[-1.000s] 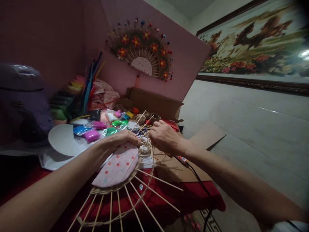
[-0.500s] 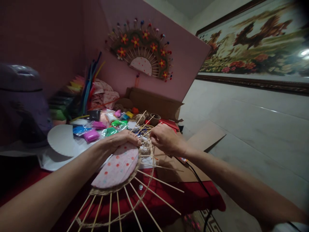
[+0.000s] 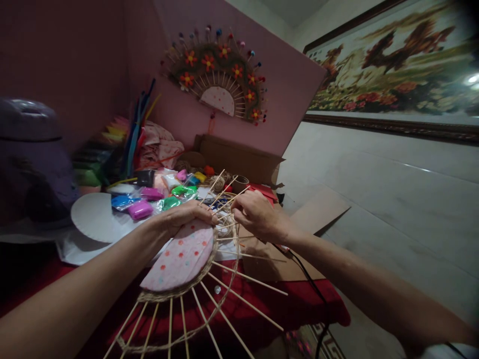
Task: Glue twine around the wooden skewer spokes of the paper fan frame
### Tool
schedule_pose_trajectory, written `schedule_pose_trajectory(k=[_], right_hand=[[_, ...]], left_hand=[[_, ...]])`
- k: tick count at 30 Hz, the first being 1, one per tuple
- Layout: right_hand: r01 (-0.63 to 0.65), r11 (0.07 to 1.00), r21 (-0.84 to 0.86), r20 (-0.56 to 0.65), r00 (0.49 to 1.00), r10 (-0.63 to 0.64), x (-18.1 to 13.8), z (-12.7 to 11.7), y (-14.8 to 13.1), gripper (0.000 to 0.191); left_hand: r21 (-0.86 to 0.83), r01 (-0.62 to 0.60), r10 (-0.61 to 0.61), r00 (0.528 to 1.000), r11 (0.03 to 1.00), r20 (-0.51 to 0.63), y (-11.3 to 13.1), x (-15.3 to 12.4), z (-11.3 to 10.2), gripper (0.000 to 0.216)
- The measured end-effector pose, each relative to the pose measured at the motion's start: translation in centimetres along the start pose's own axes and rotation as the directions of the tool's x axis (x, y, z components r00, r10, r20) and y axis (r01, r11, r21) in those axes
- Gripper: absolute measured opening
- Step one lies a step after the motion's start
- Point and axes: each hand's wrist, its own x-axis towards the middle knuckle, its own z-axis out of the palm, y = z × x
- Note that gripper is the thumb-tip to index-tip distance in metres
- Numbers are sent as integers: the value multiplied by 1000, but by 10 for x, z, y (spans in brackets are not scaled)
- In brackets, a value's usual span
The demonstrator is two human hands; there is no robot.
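Fan frame [image 3: 179, 259] on red surface [image 3: 299, 304]: left hand [image 3: 185, 215] flat, released on its disc; right hand [image 3: 258, 215] pinching twine [image 3: 229, 230] among sticks.

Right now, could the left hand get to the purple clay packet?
Probably yes. The left hand rests on the dotted pink half-circle, and the purple clay packet lies just beyond it on the white paper, with nothing visible between them.

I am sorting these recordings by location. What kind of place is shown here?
Probably a home craft corner: a table with a red cloth holds coloured clay packets, a finished stick fan hangs on the pink wall, and a large framed picture hangs beside it.
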Motion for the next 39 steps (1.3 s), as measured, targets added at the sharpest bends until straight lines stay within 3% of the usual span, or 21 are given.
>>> schedule_pose_trajectory(k=[5,9,12,19,23,27,31,35,39], right_hand=[[-28,979,201,-57,998,40,1,-2,2,14],[-12,905,426,-163,983,90,5,-15,7,16],[-14,886,463,-189,975,114,4,-23,13,15],[-48,932,360,-88,993,85,-8,-17,21,27],[46,952,301,-113,994,-12,-11,-13,20,12],[126,983,136,-166,981,-103,-10,-11,20,6],[-24,991,-132,-269,963,-12,-8,-7,25,21],[-175,943,-283,-225,968,112,-5,-5,37,35],[-264,922,-283,-168,960,223,-6,-6,46,19]], left_hand=[[37,14,-13,999,999,-37,-6,4,-2,9],[93,19,-14,998,995,-56,-9,7,-3,9],[70,35,-29,996,997,-89,-5,3,0,10],[60,-7,11,997,998,-72,0,-2,-2,10],[55,11,-7,997,998,-73,-2,-2,-3,11],[46,20,-17,997,999,-74,-4,-1,-1,10],[12,3,-2,999,1000,-51,-8,2,-4,8],[16,23,-22,998,1000,-58,-7,0,-3,8],[4,2,-2,998,1000,-61,-2,-3,1,10]])
